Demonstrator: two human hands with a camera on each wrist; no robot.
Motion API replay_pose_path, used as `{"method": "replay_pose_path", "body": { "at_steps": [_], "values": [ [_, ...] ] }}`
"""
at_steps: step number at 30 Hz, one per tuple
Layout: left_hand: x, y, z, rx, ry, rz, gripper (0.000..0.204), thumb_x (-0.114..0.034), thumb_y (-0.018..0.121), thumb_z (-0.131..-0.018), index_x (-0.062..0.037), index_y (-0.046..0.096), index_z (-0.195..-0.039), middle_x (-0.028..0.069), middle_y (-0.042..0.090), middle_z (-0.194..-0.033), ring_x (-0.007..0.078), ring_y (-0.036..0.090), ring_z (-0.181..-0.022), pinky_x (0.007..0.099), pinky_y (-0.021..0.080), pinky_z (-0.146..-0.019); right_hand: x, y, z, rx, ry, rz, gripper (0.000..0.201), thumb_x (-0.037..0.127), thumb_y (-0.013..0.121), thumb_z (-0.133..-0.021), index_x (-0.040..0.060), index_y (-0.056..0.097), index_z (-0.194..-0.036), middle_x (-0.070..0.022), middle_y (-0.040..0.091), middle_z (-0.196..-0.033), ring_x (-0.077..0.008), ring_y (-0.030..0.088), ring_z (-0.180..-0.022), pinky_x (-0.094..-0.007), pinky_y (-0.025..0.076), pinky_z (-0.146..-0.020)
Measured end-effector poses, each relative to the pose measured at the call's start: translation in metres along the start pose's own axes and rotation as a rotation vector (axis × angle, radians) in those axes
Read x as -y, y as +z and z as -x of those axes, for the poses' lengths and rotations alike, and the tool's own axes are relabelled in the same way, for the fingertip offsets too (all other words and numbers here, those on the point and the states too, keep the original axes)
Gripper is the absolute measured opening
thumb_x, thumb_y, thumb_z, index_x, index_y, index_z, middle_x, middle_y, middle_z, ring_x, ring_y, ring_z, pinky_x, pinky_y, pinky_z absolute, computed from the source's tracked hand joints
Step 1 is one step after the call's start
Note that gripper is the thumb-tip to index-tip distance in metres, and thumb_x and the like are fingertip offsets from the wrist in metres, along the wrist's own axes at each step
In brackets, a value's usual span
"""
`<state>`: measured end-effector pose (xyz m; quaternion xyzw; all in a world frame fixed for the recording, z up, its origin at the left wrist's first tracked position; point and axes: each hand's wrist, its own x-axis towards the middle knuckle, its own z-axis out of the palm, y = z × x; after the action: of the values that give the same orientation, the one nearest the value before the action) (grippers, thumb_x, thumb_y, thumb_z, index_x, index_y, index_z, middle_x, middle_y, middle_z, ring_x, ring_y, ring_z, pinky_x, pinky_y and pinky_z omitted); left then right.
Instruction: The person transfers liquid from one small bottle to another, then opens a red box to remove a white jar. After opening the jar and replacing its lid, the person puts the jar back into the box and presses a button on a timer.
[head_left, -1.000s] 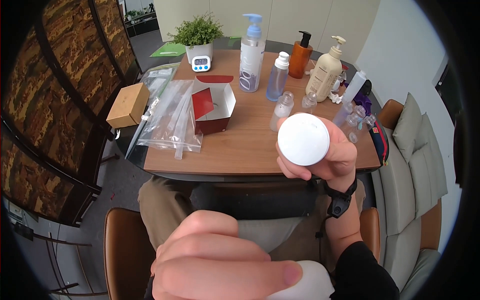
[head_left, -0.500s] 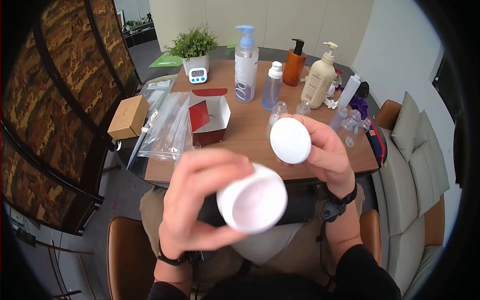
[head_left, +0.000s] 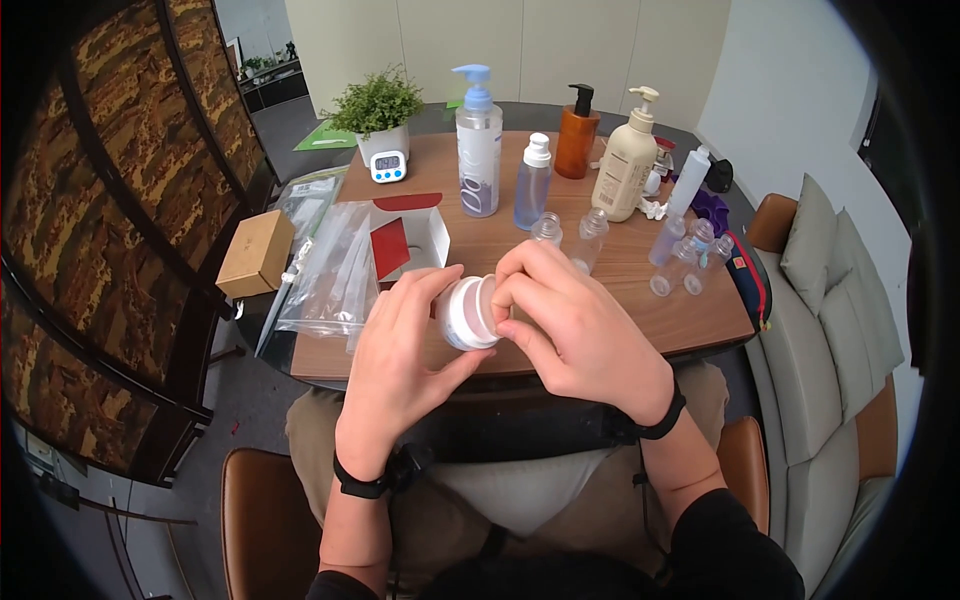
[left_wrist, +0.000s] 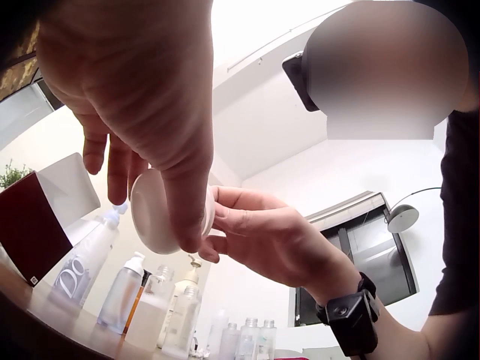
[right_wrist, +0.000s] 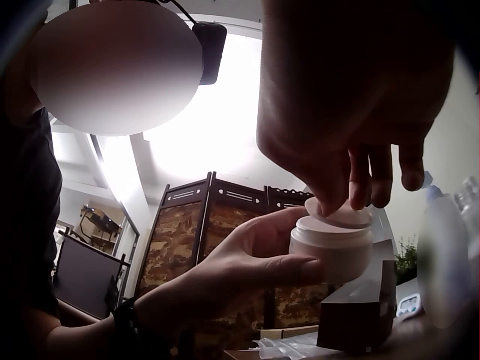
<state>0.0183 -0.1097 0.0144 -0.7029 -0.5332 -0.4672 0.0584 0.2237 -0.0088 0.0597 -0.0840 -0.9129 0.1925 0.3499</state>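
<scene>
My left hand grips a small white round jar, thumb below and fingers above, its mouth turned toward my right hand. The right fingertips pinch the rim of a thin, pinkish disc at that mouth. In the right wrist view the disc sits tilted just over the threaded neck of the jar. From the left wrist view, the jar's base shows beside my left thumb. The jar's inside is hidden.
Behind the hands stand an open red-and-white box, a blue-pump bottle, an amber bottle, a cream pump bottle and several small clear bottles. Plastic bags, a brown box and a potted plant are at left.
The left hand has brought the jar up and forward from close to my body. Both hands have come together at its mouth. The broad white disc face shown earlier in my right hand is out of sight.
</scene>
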Motion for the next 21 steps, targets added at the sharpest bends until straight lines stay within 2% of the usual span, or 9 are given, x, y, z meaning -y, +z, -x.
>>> {"method": "replay_pose_path", "body": {
  "at_steps": [1, 5, 12, 14, 21],
  "values": [
    [-0.001, 0.0, 0.001, 0.025, -0.041, 0.016, 0.08, -0.016, 0.1, -0.073, -0.002, 0.062, -0.143, 0.0145, 0.068, -0.124, 0.0334, 0.068, -0.105, 0.0452, 0.057, -0.094, 0.0, 0.002, 0.0, 0.014, 0.003, 0.017, 0.014, -0.002, 0.07, -0.094, 0.0005, 0.059, -0.1, -0.0138, 0.056, -0.11, -0.0362, 0.06, -0.104, -0.0466, 0.051, -0.09],
    [0.002, 0.004, 0.002, 0.002, -0.019, 0.001, 0.084, -0.017, 0.101, -0.072, -0.0019, 0.061, -0.144, 0.0139, 0.069, -0.122, 0.0319, 0.067, -0.101, 0.0445, 0.057, -0.093, -0.001, 0.004, 0.0, 0.048, 0.03, 0.003, 0.013, -0.002, 0.071, -0.094, 0.0009, 0.06, -0.1, -0.0132, 0.057, -0.111, -0.0357, 0.061, -0.105, -0.0467, 0.052, -0.09],
    [0.009, 0.006, 0.004, -0.009, -0.012, 0.052, 0.084, -0.018, 0.103, -0.072, -0.001, 0.061, -0.143, 0.0146, 0.071, -0.128, 0.0318, 0.07, -0.105, 0.0428, 0.059, -0.095, -0.005, 0.007, -0.001, 0.036, -0.012, 0.022, 0.014, -0.002, 0.072, -0.093, 0.0009, 0.061, -0.102, -0.0127, 0.061, -0.113, -0.0354, 0.062, -0.106, -0.0459, 0.053, -0.092],
    [0.009, 0.005, 0.004, -0.023, 0.013, 0.037, 0.085, -0.019, 0.105, -0.071, -0.0011, 0.061, -0.142, 0.0151, 0.073, -0.131, 0.031, 0.072, -0.108, 0.0414, 0.06, -0.094, -0.002, 0.007, -0.002, -0.025, -0.018, 0.03, 0.016, -0.001, 0.073, -0.093, 0.0012, 0.066, -0.106, -0.0122, 0.064, -0.112, -0.0348, 0.064, -0.105, -0.0453, 0.054, -0.091],
    [0.005, 0.002, 0.002, -0.049, 0.049, 0.052, 0.073, -0.02, 0.104, -0.074, -0.0025, 0.066, -0.133, 0.0117, 0.076, -0.123, 0.0273, 0.073, -0.104, 0.0372, 0.058, -0.086, -0.002, 0.004, 0.001, -0.063, -0.03, 0.025, 0.019, 0.001, 0.076, -0.093, 0.004, 0.076, -0.112, -0.0106, 0.07, -0.114, -0.0335, 0.068, -0.108, -0.0453, 0.057, -0.09]
  ]
}}
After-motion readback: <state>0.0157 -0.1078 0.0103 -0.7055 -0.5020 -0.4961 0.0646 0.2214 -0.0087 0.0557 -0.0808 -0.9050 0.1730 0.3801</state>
